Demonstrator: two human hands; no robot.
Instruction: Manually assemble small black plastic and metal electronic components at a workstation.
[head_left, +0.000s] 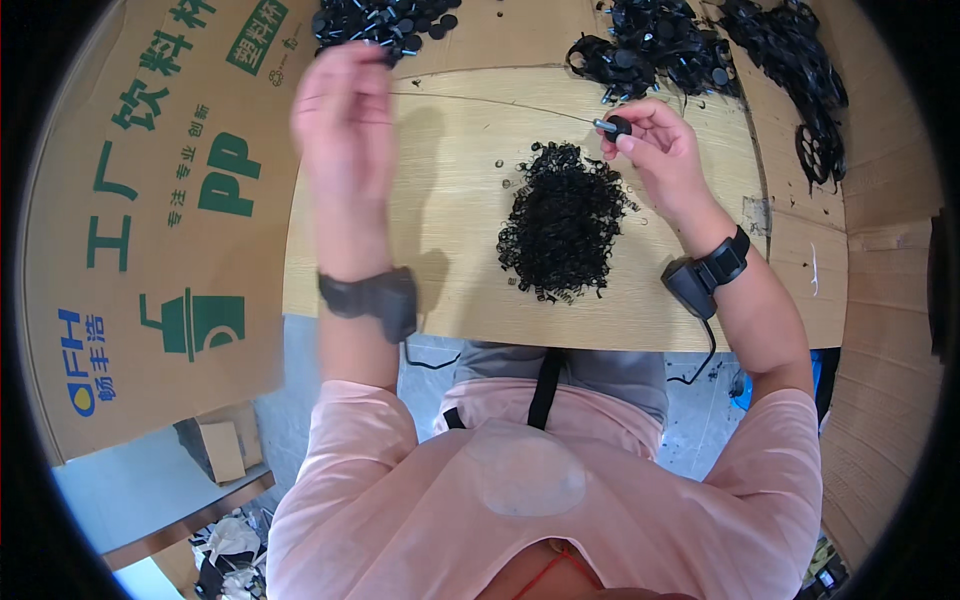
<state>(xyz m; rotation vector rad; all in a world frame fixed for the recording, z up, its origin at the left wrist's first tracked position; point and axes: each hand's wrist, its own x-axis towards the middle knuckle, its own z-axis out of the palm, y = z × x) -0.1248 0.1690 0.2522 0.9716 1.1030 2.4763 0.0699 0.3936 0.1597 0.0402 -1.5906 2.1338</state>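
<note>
My right hand point(660, 150) pinches a black round-headed screw point(617, 128) between thumb and fingers, its metal shank pointing left. My left hand point(345, 120) is smeared by motion at the far left of the table, beside a heap of similar black-headed screws point(385, 22). Whether its fingers hold one cannot be made out. Between my arms lies a pile of small black curled, ring-like pieces point(562, 222), just below and left of my right hand. A few loose bits sit at its edges.
Farther back on the wooden tabletop point(460, 250) are a tangled heap of black straps and screws point(660, 50) and a bundle of black strips point(795, 65) at the right. Cardboard walls point(160, 250) stand on both sides. Cables hang from my wrist devices point(695, 285).
</note>
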